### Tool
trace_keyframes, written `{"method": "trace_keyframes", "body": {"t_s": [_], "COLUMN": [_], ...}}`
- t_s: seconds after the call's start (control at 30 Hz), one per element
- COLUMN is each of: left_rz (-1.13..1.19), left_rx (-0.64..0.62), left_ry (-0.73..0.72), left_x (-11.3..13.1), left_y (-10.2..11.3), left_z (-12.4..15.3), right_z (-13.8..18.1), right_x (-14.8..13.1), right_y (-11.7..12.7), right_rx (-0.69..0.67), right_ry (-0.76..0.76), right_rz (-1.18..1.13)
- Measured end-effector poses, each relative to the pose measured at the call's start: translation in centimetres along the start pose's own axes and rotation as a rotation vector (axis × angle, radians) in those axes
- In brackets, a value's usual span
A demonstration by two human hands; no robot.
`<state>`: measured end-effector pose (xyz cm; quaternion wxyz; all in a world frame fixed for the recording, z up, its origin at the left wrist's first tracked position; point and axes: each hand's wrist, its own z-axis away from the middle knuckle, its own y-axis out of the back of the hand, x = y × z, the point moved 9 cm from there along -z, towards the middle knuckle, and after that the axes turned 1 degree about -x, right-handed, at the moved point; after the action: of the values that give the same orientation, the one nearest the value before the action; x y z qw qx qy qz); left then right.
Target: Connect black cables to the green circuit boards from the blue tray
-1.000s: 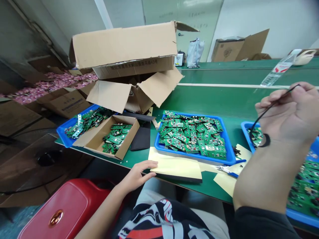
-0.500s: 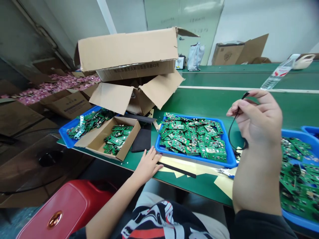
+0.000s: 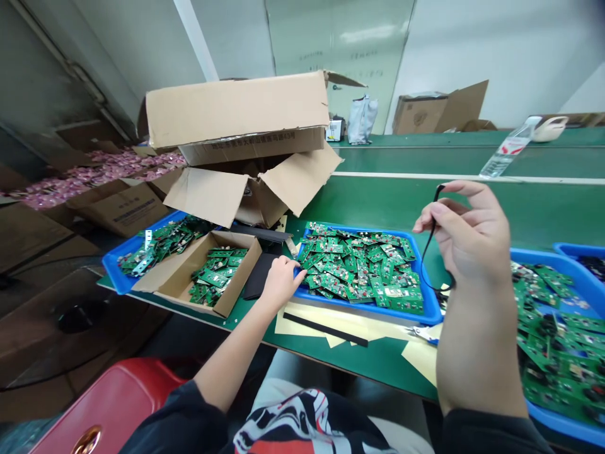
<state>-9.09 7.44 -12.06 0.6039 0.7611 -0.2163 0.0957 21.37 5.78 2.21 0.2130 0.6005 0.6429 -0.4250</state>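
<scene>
My right hand point(image 3: 472, 236) is raised over the right end of the middle blue tray point(image 3: 368, 305), pinching a thin black strip point(image 3: 428, 243) between thumb and fingertips. The strip hangs in a curve toward my wrist. At the tray's left corner is my left hand point(image 3: 281, 280), its fingers curled over the rim beside the circuit boards point(image 3: 362, 265); what lies between its fingertips is hidden. A flat black strip point(image 3: 326, 329) rests on yellow paper point(image 3: 293, 326) in front of the tray. Scissors point(image 3: 423, 333) lie at the paper's right end.
An open carton point(image 3: 239, 291) of circuit boards stands left of my left hand, beside another blue tray point(image 3: 113, 268). Large cardboard boxes point(image 3: 236, 110) are stacked behind. More boards fill a blue tray point(image 3: 562, 419) at right. A water bottle point(image 3: 510, 148) stands farther back.
My left hand has moved off the yellow paper and black strip to the tray's left corner, its fingers now curled. My right hand still holds its strip. The view has shifted slightly.
</scene>
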Motion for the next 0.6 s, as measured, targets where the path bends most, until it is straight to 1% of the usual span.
{"method": "trace_keyframes", "body": {"t_s": [0.17,0.33,0.5,0.6], "left_rz": [0.169,0.417,0.646,0.742], "left_rx": [0.004,0.007,0.021,0.041], "left_ry": [0.079,0.162,0.217,0.235], "left_x": [-1.2,-2.1,-2.0,-1.7], "left_y": [0.0,0.1,-0.5,-0.1], "left_z": [-0.5,0.0,-0.1,-0.5], "right_z": [0.0,0.0,0.2,0.3], "right_x": [0.0,0.1,-0.3,-0.2], "right_y": [0.0,0.1,-0.3,-0.5], "right_rx": [-0.021,-0.032,-0.055,-0.081], "right_ry": [0.003,-0.004,-0.013,-0.039], "right_rz": [0.023,0.025,0.039,0.069]}}
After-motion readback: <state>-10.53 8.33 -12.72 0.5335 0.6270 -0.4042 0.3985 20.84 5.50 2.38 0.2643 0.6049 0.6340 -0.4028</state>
